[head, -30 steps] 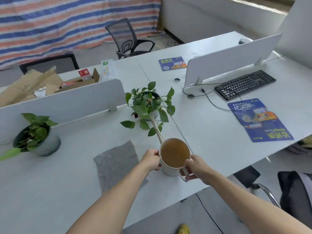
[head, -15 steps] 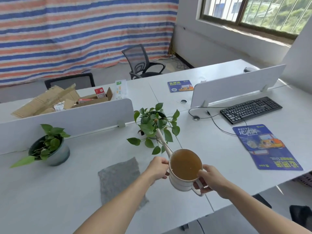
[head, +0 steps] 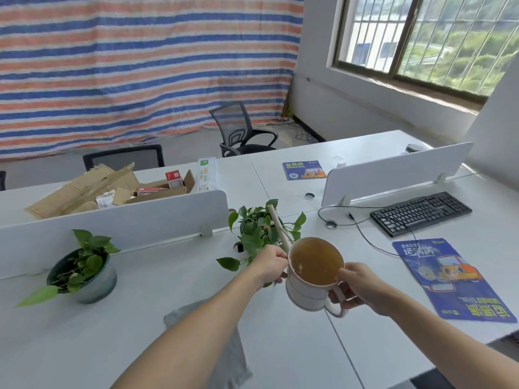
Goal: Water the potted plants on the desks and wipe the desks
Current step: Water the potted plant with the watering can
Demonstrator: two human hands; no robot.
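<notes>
I have one white watering can (head: 304, 296) in view, full of brownish water. It is held off the desk (head: 84, 346) between both hands, and its long spout reaches into the leaves of the middle potted plant (head: 259, 231). My left hand (head: 271, 265) grips the can's side at the base of the spout. My right hand (head: 358, 286) has its fingers curled round the handle.

I count two plants: the middle one and a second potted plant (head: 84, 272) well off to the left, in a grey pot. One grey cloth (head: 234, 360) lies flat on the desk, partly under my left forearm.

Further out on the white desks are one black keyboard (head: 421, 213), two blue mouse pads (head: 449, 279) and two white dividers (head: 126, 220), plus some opened cardboard boxes (head: 84, 189). Two black office chairs (head: 241, 130) stand behind. A striped tarp (head: 140, 66) covers the back wall, and a barred window (head: 421, 37) is on the right.
</notes>
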